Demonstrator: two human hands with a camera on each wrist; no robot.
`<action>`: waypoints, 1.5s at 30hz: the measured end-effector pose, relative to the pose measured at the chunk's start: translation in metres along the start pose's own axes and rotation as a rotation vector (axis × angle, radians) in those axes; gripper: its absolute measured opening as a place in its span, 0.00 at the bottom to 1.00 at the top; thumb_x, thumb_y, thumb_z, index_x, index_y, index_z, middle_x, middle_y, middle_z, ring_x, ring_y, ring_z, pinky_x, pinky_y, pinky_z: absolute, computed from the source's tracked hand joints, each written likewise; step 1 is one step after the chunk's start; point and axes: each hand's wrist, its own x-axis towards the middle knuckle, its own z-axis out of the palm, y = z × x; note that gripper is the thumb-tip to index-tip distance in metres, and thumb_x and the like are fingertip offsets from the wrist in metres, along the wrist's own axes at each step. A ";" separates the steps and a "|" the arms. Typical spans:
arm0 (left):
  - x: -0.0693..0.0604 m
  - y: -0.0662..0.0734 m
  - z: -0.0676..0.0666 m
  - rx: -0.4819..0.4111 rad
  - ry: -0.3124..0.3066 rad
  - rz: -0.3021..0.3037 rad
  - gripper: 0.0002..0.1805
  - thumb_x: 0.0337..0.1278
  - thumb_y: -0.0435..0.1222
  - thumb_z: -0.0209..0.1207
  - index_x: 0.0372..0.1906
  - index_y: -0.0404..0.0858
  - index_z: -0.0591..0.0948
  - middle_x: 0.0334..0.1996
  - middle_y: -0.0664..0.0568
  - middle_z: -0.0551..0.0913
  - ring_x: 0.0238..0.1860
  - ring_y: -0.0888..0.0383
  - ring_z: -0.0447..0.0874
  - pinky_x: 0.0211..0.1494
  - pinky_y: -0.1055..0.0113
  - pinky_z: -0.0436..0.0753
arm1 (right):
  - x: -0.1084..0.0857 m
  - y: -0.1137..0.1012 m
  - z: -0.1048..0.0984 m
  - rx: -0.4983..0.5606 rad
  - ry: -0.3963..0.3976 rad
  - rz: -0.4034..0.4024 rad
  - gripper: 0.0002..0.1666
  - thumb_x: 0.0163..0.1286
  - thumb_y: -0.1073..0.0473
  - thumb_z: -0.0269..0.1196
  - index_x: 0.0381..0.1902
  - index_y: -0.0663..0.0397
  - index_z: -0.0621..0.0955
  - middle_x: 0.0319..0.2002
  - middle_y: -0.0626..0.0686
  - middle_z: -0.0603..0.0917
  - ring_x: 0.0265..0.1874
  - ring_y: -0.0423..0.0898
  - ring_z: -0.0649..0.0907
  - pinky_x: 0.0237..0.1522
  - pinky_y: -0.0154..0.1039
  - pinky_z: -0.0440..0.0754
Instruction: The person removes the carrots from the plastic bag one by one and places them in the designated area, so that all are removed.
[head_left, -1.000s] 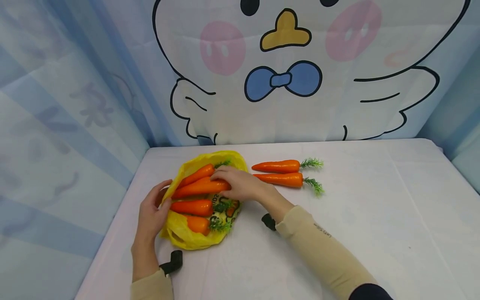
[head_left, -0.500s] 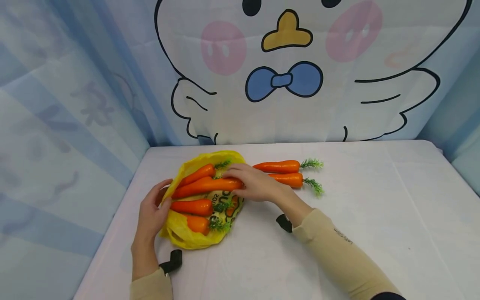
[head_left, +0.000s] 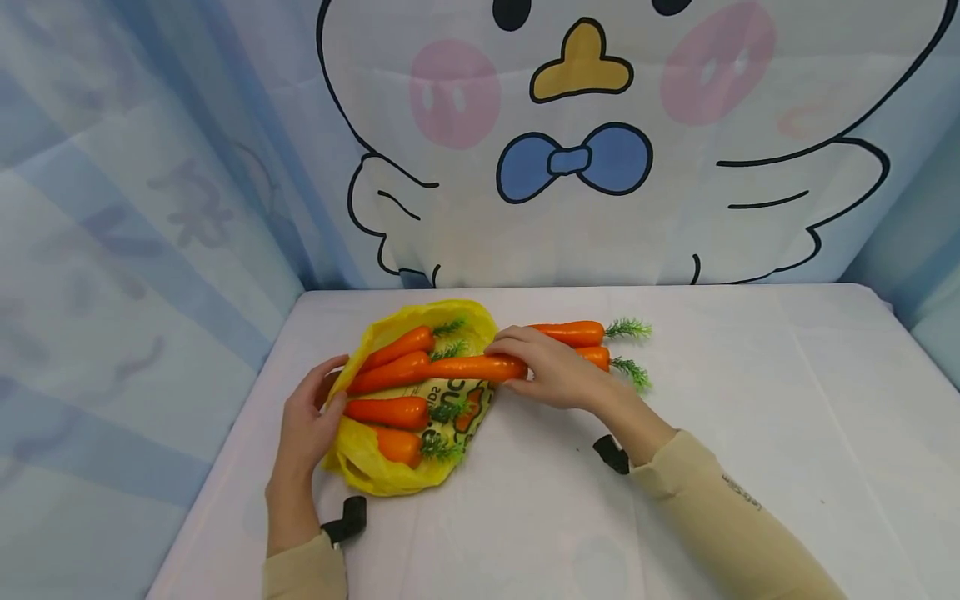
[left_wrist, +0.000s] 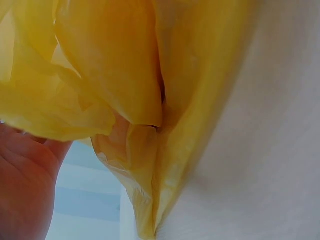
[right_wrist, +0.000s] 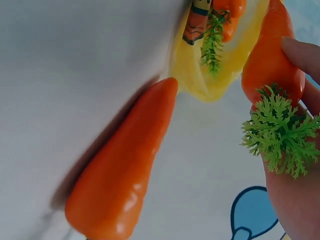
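Note:
My right hand (head_left: 558, 371) grips a toy carrot (head_left: 476, 367) by its thick orange end, and the tip reaches over the yellow plastic bag (head_left: 363, 477). In the right wrist view the thumb lies on that carrot, its green top (right_wrist: 282, 130) hanging by the palm. At the bag's left side my left hand (head_left: 306, 425) holds the rim, thumb in front and fingers behind, partly hidden by the plastic. Several more carrots lie in the bag, among them a middle one (head_left: 390, 412) and a lower one (head_left: 400, 447).
Two carrots lie on the white table (head_left: 712, 433) behind my right hand: a back one (head_left: 577, 333) and a nearer one (head_left: 597, 357), both partly covered by the hand. A printed curtain (head_left: 600, 225) hangs along the back edge.
My right hand has moved to the right, drawing the carrot partly out over the bag's right side. The left hand has stayed at the bag's rim.

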 end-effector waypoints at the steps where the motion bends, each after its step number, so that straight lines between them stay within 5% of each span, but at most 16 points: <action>1: 0.000 0.000 0.000 -0.001 0.000 0.000 0.28 0.70 0.26 0.50 0.72 0.41 0.70 0.71 0.47 0.70 0.70 0.47 0.69 0.70 0.49 0.69 | -0.002 0.001 -0.001 0.003 0.006 0.003 0.24 0.65 0.64 0.70 0.59 0.56 0.81 0.58 0.53 0.79 0.57 0.50 0.77 0.62 0.48 0.77; 9: -0.001 -0.003 0.001 -0.007 -0.009 -0.013 0.28 0.70 0.26 0.51 0.72 0.41 0.69 0.71 0.46 0.70 0.70 0.46 0.69 0.70 0.49 0.69 | -0.025 0.010 -0.007 0.017 0.022 0.064 0.26 0.66 0.64 0.70 0.61 0.55 0.80 0.64 0.55 0.76 0.60 0.53 0.76 0.60 0.50 0.78; 35: 0.000 -0.001 -0.001 -0.005 -0.004 0.003 0.27 0.70 0.26 0.51 0.72 0.40 0.70 0.71 0.46 0.70 0.69 0.46 0.70 0.70 0.49 0.69 | -0.082 0.040 -0.006 0.021 0.052 0.158 0.27 0.65 0.65 0.69 0.62 0.52 0.80 0.62 0.51 0.79 0.59 0.54 0.76 0.61 0.57 0.76; 45: -0.001 -0.001 -0.001 -0.022 -0.010 0.014 0.27 0.70 0.25 0.51 0.71 0.39 0.70 0.70 0.46 0.71 0.68 0.46 0.71 0.71 0.50 0.68 | -0.096 0.045 -0.005 -0.077 0.068 0.135 0.25 0.63 0.65 0.71 0.59 0.60 0.81 0.58 0.56 0.79 0.58 0.57 0.77 0.61 0.59 0.75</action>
